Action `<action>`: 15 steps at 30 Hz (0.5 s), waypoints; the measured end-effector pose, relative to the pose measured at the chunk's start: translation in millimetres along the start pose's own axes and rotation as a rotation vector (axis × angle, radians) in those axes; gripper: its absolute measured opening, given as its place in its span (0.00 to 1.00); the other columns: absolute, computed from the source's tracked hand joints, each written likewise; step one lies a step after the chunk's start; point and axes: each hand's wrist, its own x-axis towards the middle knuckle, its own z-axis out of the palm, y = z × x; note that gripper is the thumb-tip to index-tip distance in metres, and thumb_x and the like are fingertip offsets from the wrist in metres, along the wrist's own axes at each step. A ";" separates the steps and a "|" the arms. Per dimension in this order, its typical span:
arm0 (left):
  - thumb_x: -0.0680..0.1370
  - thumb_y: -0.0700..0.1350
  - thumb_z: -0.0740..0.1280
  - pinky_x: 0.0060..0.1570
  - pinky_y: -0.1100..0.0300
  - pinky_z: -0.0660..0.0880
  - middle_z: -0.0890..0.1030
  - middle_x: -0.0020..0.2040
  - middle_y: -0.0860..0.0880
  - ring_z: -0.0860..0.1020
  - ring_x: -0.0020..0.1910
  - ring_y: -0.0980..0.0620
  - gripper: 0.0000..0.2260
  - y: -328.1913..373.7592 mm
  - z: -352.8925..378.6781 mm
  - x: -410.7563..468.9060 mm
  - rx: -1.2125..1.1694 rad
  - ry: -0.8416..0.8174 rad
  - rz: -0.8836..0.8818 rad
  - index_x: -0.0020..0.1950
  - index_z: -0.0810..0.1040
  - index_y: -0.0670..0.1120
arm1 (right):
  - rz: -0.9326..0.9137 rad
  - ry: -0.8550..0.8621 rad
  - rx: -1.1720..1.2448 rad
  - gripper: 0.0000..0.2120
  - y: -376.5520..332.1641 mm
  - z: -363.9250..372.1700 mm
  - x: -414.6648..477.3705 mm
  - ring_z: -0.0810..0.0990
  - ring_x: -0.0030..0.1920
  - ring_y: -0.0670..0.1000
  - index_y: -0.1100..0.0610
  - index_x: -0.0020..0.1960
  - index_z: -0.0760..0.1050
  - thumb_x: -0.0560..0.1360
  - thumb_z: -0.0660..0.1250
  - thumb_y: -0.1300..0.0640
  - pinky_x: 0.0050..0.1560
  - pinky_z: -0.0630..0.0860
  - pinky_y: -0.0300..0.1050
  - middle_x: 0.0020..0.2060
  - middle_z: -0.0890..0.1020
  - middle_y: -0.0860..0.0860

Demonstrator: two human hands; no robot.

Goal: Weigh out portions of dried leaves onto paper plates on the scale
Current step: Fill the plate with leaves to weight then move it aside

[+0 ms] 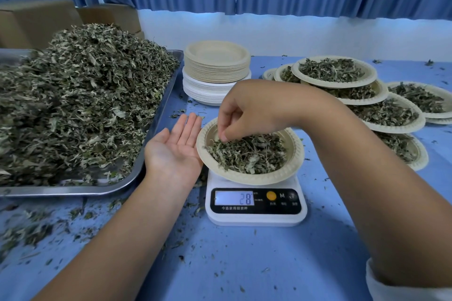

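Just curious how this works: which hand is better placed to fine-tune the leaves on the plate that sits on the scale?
Probably the right hand: its fingertips pinch dried leaves in the paper plate on the scale, which reads 28. The left hand lies open, palm up, beside the rim.

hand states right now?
Left hand: open, palm up, empty.
Right hand: pinching dried leaves on the plate.

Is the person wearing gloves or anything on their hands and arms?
No gloves. The left hand and right hand are both bare, with no rings, watch or bracelet showing. The left forearm is bare as far as the picture goes. On the right arm a whitish sleeve edge shows near the elbow.
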 end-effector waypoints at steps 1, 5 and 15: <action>0.84 0.45 0.49 0.53 0.49 0.76 0.80 0.57 0.38 0.78 0.60 0.42 0.19 -0.1 0.1 0.2 0.001 0.002 0.000 0.56 0.75 0.35 | -0.016 -0.012 0.019 0.03 -0.4 -0.6 -0.9 0.73 0.28 0.37 0.50 0.43 0.84 0.73 0.71 0.52 0.28 0.67 0.26 0.28 0.79 0.41; 0.84 0.45 0.50 0.60 0.47 0.73 0.80 0.57 0.38 0.78 0.60 0.43 0.19 0.4 -0.5 0.7 -0.002 0.008 -0.005 0.57 0.76 0.35 | -0.089 -0.091 0.080 0.03 -4.0 -2.2 -4.9 0.73 0.30 0.36 0.47 0.42 0.84 0.71 0.73 0.49 0.31 0.67 0.26 0.31 0.81 0.41; 0.84 0.45 0.50 0.53 0.48 0.76 0.81 0.56 0.38 0.78 0.59 0.42 0.19 0.7 -0.4 0.4 -0.010 -0.003 -0.006 0.57 0.76 0.34 | -0.025 -0.224 0.020 0.04 -0.2 0.4 -1.3 0.73 0.31 0.38 0.46 0.44 0.84 0.72 0.72 0.48 0.30 0.66 0.25 0.35 0.83 0.45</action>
